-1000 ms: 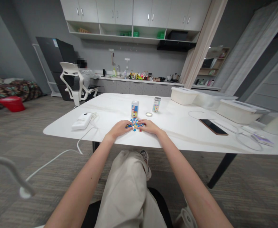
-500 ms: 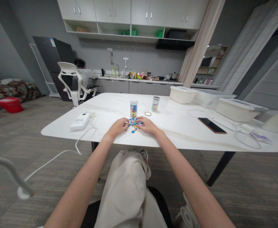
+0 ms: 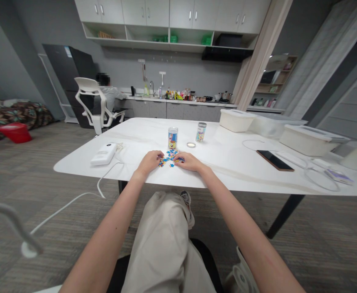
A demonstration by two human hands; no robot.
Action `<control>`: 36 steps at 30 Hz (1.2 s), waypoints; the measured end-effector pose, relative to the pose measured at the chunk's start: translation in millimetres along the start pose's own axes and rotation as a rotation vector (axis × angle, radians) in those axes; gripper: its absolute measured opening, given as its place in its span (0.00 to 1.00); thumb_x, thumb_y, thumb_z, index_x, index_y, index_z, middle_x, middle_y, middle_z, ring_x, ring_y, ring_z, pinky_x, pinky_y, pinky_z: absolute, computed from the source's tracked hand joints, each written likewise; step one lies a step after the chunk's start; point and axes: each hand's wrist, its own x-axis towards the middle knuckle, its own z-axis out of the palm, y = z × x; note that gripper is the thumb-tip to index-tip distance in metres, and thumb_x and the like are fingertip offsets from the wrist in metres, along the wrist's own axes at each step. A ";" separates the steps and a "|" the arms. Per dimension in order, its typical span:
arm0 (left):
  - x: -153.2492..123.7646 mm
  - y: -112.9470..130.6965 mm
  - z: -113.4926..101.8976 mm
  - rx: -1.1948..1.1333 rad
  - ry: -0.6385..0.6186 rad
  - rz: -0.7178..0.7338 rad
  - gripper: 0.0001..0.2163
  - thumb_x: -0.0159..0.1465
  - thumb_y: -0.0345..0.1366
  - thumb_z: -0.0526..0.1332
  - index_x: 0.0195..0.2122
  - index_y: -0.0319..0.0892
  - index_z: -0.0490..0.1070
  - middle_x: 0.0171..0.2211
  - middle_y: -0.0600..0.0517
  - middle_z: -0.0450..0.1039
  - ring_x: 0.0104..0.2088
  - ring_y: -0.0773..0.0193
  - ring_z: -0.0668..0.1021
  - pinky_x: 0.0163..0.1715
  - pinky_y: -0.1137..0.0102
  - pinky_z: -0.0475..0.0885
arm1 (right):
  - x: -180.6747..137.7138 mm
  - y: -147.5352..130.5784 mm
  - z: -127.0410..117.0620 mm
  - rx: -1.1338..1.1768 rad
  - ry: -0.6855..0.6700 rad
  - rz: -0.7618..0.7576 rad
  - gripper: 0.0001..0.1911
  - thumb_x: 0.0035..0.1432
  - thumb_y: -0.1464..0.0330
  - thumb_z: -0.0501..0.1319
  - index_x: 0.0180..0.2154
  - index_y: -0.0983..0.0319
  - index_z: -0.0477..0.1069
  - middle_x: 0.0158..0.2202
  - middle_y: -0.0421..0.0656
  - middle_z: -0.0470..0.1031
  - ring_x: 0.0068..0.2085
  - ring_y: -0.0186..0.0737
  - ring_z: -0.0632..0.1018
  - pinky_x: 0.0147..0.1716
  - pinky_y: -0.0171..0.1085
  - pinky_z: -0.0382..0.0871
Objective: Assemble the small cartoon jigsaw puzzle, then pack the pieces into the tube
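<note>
A loose heap of small jigsaw puzzle pieces (image 3: 170, 155), mostly blue with some yellow and red, lies on the white table (image 3: 141, 134). My left hand (image 3: 150, 161) rests at the heap's left side, fingers bent and loosely apart, fingertips touching pieces. From the right, my right hand (image 3: 188, 161) arches over other pieces with its fingers apart; its fingertips partly cover them. Neither hand visibly lifts a piece. Just behind the heap stands a clear can with a cartoon print (image 3: 172, 138). A round lid (image 3: 191, 145) lies to its right.
A second cartoon can (image 3: 200, 132) stands farther back. At left are a white power bank (image 3: 104, 154) and a cable. A phone (image 3: 275, 160), cables and storage boxes (image 3: 237, 120) occupy the right. A person (image 3: 109, 97) sits beyond the table.
The puzzle pieces are more spread out, with some shifted left beside my left hand. Both hands stay on the heap, with slight finger movement. The view has shifted a little.
</note>
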 end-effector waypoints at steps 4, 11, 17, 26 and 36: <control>0.1 0.1 0.9 -0.059 0.000 0.049 0.10 0.58 0.28 0.57 0.36 0.41 0.77 0.37 0.48 0.80 0.39 0.60 0.80 0.44 0.68 0.73 | 0.2 2.3 -1.8 0.025 0.030 0.013 0.08 0.57 0.74 0.61 0.38 0.61 0.77 0.41 0.44 0.80 0.44 0.40 0.78 0.49 0.40 0.70; -1.7 2.0 -0.4 -0.139 0.021 0.075 0.05 0.57 0.29 0.58 0.32 0.41 0.73 0.33 0.50 0.78 0.35 0.62 0.78 0.40 0.69 0.73 | -0.1 6.6 -3.9 0.035 0.093 0.031 0.11 0.54 0.78 0.60 0.38 0.62 0.75 0.39 0.44 0.77 0.42 0.38 0.77 0.46 0.39 0.70; -0.3 0.6 0.3 -0.107 0.035 0.105 0.05 0.56 0.27 0.58 0.32 0.42 0.71 0.33 0.50 0.75 0.36 0.61 0.77 0.41 0.67 0.72 | 0.7 11.6 -4.8 -0.022 0.147 0.055 0.10 0.55 0.77 0.59 0.38 0.62 0.75 0.40 0.45 0.75 0.41 0.38 0.76 0.45 0.38 0.70; -1.6 3.5 -1.4 -0.086 0.018 0.086 0.06 0.57 0.27 0.57 0.33 0.43 0.71 0.35 0.51 0.75 0.38 0.62 0.77 0.44 0.67 0.72 | -6.9 9.3 -12.0 -0.148 0.042 0.425 0.22 0.62 0.56 0.59 0.51 0.64 0.73 0.54 0.54 0.74 0.53 0.52 0.75 0.54 0.46 0.67; -1.3 3.5 -1.2 -0.078 0.018 0.115 0.05 0.57 0.27 0.58 0.33 0.42 0.70 0.34 0.50 0.74 0.37 0.61 0.76 0.42 0.67 0.71 | -5.5 10.4 -6.4 -0.089 0.036 0.226 0.21 0.60 0.61 0.62 0.53 0.62 0.71 0.53 0.50 0.74 0.52 0.44 0.76 0.55 0.43 0.67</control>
